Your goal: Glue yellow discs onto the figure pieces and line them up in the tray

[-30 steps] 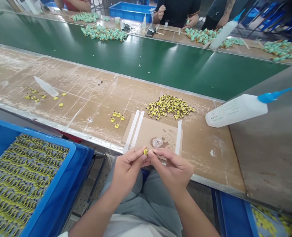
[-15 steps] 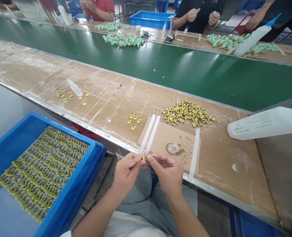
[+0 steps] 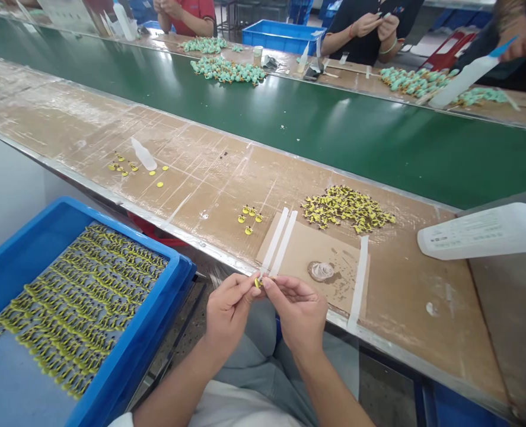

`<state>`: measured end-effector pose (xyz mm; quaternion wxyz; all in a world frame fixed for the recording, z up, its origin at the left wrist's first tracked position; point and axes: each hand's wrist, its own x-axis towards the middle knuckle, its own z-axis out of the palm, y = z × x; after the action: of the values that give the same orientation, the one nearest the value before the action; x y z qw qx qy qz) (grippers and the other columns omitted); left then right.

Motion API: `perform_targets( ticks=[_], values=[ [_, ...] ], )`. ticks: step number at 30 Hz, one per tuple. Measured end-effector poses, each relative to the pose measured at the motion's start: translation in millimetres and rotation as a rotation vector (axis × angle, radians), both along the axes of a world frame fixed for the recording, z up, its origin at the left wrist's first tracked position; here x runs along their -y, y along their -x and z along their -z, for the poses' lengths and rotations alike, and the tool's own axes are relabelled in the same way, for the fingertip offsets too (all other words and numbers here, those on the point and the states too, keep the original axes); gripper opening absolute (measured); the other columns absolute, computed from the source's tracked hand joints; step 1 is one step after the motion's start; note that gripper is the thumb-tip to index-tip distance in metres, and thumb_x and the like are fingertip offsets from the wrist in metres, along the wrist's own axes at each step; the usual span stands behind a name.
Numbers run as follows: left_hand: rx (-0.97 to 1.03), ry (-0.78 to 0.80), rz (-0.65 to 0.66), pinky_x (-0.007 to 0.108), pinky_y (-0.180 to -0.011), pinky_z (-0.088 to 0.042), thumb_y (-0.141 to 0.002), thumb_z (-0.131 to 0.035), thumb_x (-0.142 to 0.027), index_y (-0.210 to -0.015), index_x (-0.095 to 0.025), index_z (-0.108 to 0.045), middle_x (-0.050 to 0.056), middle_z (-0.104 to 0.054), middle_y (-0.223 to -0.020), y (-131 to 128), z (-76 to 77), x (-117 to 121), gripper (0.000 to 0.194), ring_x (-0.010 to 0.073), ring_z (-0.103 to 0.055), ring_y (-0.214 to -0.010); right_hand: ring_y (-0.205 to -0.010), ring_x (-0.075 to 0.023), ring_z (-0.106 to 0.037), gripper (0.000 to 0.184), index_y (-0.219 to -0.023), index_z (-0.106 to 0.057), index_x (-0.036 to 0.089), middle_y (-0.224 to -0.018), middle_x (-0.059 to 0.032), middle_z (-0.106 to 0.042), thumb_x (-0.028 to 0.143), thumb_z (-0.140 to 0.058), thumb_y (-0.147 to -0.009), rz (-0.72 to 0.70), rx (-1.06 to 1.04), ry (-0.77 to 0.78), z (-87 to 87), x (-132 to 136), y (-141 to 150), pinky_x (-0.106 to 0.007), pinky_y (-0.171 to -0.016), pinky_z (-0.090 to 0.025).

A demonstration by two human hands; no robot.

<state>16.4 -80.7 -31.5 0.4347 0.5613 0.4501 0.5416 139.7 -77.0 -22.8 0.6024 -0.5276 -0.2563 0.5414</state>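
Between my fingertips, just off the table's front edge, is a small yellow-and-dark figure (image 3: 258,283). My left hand (image 3: 228,308) pinches it from one side and my right hand (image 3: 299,308) from the other; the fingers cover much of it. Beyond them a cardboard sheet (image 3: 305,243), held by white tape, carries a whitish glue blob (image 3: 321,271) with wet spots around it. Behind the sheet lies a heap of yellow-and-dark pieces (image 3: 347,207). Several small figures on round yellow bases (image 3: 250,218) stand left of the tape.
At lower left, a blue crate (image 3: 174,261) holds rows of yellow-and-dark figures (image 3: 89,290). A large white bottle (image 3: 485,231) lies at the right. Farther left are a small bottle (image 3: 143,154) and yellow discs (image 3: 160,184). Across the green belt (image 3: 289,118), people handle mint-green pieces (image 3: 229,70).
The view has shifted slightly, so the table's things appear farther right. Both my hands keep their pinch on the figure, which seems a little turned. Across the belt, a co-worker's hands have come together.
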Motion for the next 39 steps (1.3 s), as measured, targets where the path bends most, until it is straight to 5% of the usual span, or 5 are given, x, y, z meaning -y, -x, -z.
perform_targets(
  ticks=[18,24,29,35,39],
  values=[
    [-0.105,-0.004,0.0,0.026,-0.077,-0.056,-0.089,-0.06,-0.013,-0.124,-0.031,-0.068,0.004,-0.069,-0.098,12,-8.7,0,0.039,0.0173,-0.066,-0.088,-0.074,-0.021,-0.074,0.019,-0.084,-0.076,0.019,-0.082,-0.0061,-0.077,0.03,-0.083,-0.07,-0.016,0.185,-0.075,-6.5,-1,5,-0.034,-0.072,-0.064],
    [-0.095,0.008,0.001,0.022,-0.064,-0.055,-0.09,-0.058,-0.011,-0.127,-0.035,-0.064,0.001,-0.066,-0.092,10,-6.5,-1,0.044,0.0111,-0.064,-0.07,-0.069,-0.0199,-0.073,0.017,-0.081,-0.077,0.02,-0.079,-0.0049,-0.077,0.028,-0.084,-0.068,0.007,0.222,-0.053,-6.5,1,6,-0.03,-0.062,-0.063],
    [-0.089,0.036,-0.009,0.021,-0.056,-0.049,-0.089,-0.062,-0.015,-0.123,-0.032,-0.068,0.001,-0.066,-0.087,8,-3.5,-2,0.038,0.0086,-0.058,-0.058,-0.07,-0.0201,-0.073,0.019,-0.08,-0.076,0.018,-0.079,-0.0061,-0.077,0.031,-0.084,-0.068,-0.008,0.225,-0.046,-5.3,-4,3,-0.033,-0.071,-0.063],
    [0.134,0.272,-0.066,0.019,-0.05,-0.043,-0.084,-0.07,-0.026,-0.118,-0.027,-0.072,0.002,-0.068,-0.09,2,-6.4,-9,0.034,0.0062,-0.05,-0.056,-0.073,-0.021,-0.073,0.024,-0.081,-0.074,0.017,-0.08,-0.0071,-0.077,0.035,-0.083,-0.068,-0.007,0.152,-0.059,-6.3,-17,2,-0.033,-0.071,-0.062],
    [0.572,0.525,-0.097,0.017,-0.058,-0.047,-0.087,-0.066,-0.031,-0.113,-0.019,-0.073,0.007,-0.071,-0.098,2,-11.2,-19,0.029,0.0064,-0.055,-0.065,-0.075,-0.0212,-0.073,0.026,-0.083,-0.074,0.017,-0.081,-0.0069,-0.076,0.04,-0.08,-0.071,0.083,0.382,-0.117,-8.1,-43,-6,-0.033,-0.073,-0.06]
  ],
)
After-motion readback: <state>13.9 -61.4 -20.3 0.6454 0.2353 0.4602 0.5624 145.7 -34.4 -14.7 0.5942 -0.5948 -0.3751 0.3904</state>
